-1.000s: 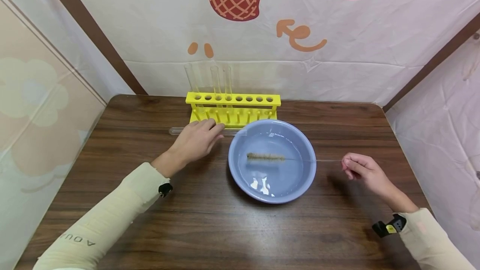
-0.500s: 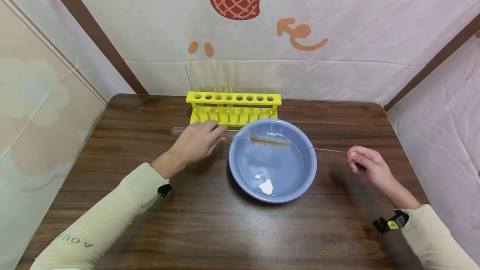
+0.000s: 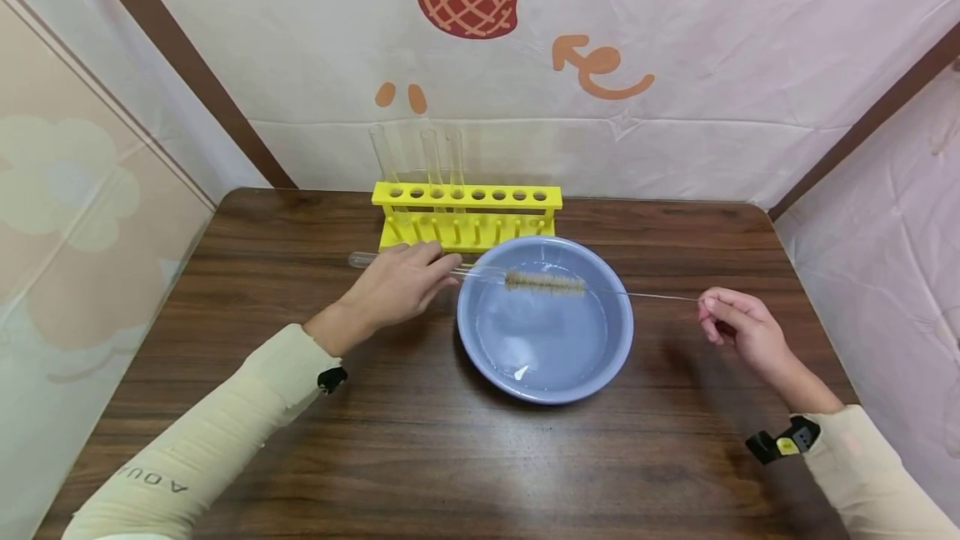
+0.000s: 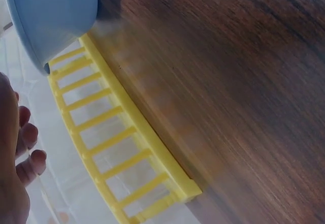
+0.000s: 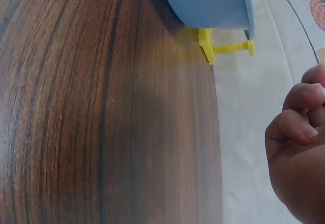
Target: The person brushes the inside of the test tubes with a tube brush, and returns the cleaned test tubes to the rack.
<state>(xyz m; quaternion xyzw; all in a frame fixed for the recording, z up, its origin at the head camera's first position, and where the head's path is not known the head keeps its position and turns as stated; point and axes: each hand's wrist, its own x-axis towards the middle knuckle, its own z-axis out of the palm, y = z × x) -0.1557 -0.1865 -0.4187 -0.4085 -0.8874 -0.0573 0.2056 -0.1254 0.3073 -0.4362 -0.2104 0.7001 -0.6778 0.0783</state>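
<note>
My left hand (image 3: 397,286) grips a clear glass test tube (image 3: 363,259) lying sideways. Its rounded end sticks out to the left and its other end reaches over the rim of the blue basin (image 3: 619,357). Bristles of a test tube brush (image 3: 545,282) hang over the water in line with the tube, their left tip close to its mouth. Whether the tip is inside the tube, I cannot tell. At the right, my right hand (image 3: 738,327) pinches the end of the brush's thin wire handle (image 3: 652,296). In the right wrist view that wire (image 5: 299,18) rises from the fingers.
Behind the basin stands a yellow test tube rack (image 3: 517,198) with 3 glass tubes (image 3: 431,157) in its left half. The basin sits close against the rack's front. A patterned cloth (image 3: 697,132) hangs behind the brown wooden table (image 3: 480,473).
The brush has risen from the water towards the back of the basin and now lines up with the tube. My right hand has moved slightly back and right; the tube has shifted slightly right.
</note>
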